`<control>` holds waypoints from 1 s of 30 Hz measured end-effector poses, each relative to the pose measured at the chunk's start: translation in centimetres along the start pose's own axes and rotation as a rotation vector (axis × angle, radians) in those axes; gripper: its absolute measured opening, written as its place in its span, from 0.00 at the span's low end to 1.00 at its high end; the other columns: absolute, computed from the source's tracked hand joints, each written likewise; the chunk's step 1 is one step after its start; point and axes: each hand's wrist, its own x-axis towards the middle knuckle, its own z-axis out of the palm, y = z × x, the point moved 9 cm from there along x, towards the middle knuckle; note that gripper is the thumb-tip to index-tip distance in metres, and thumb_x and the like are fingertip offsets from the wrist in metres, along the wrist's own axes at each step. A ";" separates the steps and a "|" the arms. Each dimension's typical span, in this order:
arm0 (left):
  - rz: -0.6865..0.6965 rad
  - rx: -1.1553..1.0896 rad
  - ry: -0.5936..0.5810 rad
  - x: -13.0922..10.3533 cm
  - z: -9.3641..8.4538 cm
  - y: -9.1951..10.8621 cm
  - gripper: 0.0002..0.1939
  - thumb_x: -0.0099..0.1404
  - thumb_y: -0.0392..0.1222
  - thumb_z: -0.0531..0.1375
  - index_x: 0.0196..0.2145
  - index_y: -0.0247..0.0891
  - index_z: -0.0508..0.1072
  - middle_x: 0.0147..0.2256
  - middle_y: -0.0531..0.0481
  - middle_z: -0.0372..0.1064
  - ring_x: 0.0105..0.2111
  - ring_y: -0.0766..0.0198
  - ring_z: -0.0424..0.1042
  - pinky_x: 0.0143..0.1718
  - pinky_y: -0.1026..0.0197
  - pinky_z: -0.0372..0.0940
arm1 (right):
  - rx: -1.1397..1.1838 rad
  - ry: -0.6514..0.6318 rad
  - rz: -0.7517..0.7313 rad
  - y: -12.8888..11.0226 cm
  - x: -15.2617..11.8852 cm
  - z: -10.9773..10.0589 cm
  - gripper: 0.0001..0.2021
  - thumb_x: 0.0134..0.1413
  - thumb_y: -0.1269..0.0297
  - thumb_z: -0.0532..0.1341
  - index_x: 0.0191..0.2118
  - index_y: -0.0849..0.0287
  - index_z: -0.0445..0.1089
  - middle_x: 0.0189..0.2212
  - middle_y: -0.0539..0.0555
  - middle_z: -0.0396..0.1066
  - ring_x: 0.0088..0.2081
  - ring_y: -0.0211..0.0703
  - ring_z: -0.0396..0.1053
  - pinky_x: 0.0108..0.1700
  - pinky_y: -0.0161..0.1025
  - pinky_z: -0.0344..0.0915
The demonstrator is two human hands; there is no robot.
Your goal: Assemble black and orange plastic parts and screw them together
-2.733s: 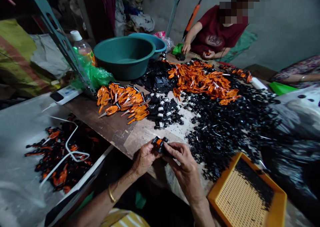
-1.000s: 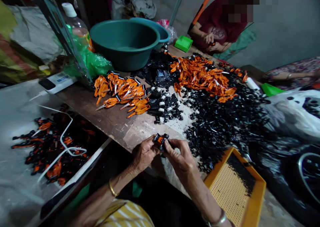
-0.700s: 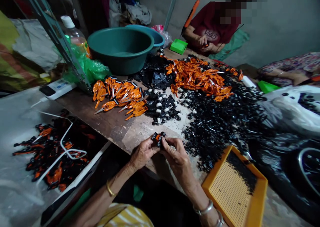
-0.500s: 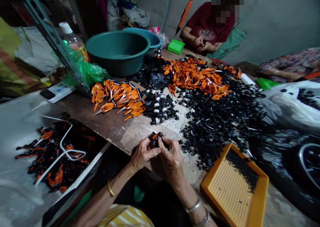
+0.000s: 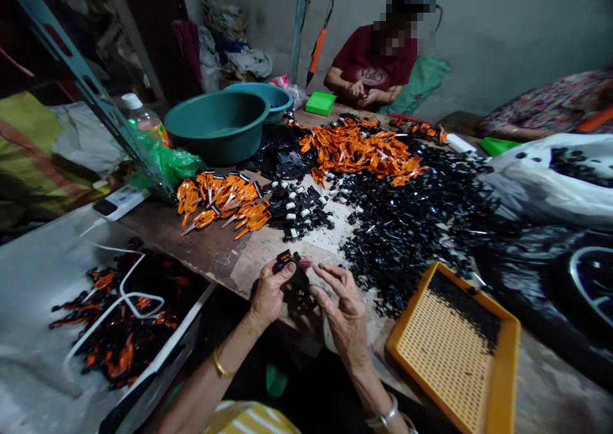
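Observation:
Near the table's front edge, my left hand point(image 5: 269, 297) grips a small black and orange part point(image 5: 284, 259) between thumb and fingers. To its right, my right hand point(image 5: 345, 303) is apart from the part, its fingers spread and nothing visible in them. Beyond my hands lie black pieces with white ends point(image 5: 297, 209). A pile of orange pieces point(image 5: 225, 199) is at the left on the table, and a larger orange pile point(image 5: 361, 148) lies further back. Many small black parts point(image 5: 397, 230) are heaped right of centre.
A yellow perforated tray point(image 5: 395, 341) sits at the right front. Green basin point(image 5: 218, 124), metal post point(image 5: 90, 83) and power strip point(image 5: 122, 203) stand left. Finished-looking black and orange pieces point(image 5: 119, 351) lie lower left. A person point(image 5: 373, 70) works across the table; a white bag point(image 5: 550, 182) is right.
My right hand has let go of the part and moved right, its fingers opening. My left hand still holds the part, slightly further left. The camera view has shifted.

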 end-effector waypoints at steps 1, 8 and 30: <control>-0.005 0.003 -0.014 0.0 0.5 0.2 0.14 0.59 0.45 0.63 0.39 0.33 0.78 0.40 0.41 0.77 0.45 0.53 0.74 0.52 0.53 0.62 | 0.029 0.019 0.072 0.6 -0.1 -0.5 0.12 0.58 0.63 0.60 0.48 0.53 0.71 0.43 0.57 0.69 0.46 0.47 0.68 0.46 0.47 0.69; -0.062 0.044 -0.137 -1.6 4.0 0.8 0.14 0.56 0.43 0.65 0.40 0.34 0.78 0.39 0.41 0.77 0.47 0.50 0.72 0.52 0.50 0.63 | 0.327 -0.107 0.329 1.4 -1.1 0.6 0.13 0.58 0.58 0.59 0.46 0.56 0.72 0.41 0.55 0.76 0.43 0.49 0.73 0.44 0.44 0.72; -0.693 0.007 -0.348 -2.7 10.2 -9.2 0.09 0.50 0.36 0.69 0.23 0.33 0.72 0.20 0.54 0.64 0.22 0.67 0.67 0.31 0.61 0.70 | -0.606 1.349 0.095 -7.5 -17.6 -38.6 0.24 0.50 0.61 0.66 0.53 0.58 0.62 0.49 0.62 0.64 0.51 0.54 0.64 0.55 0.52 0.58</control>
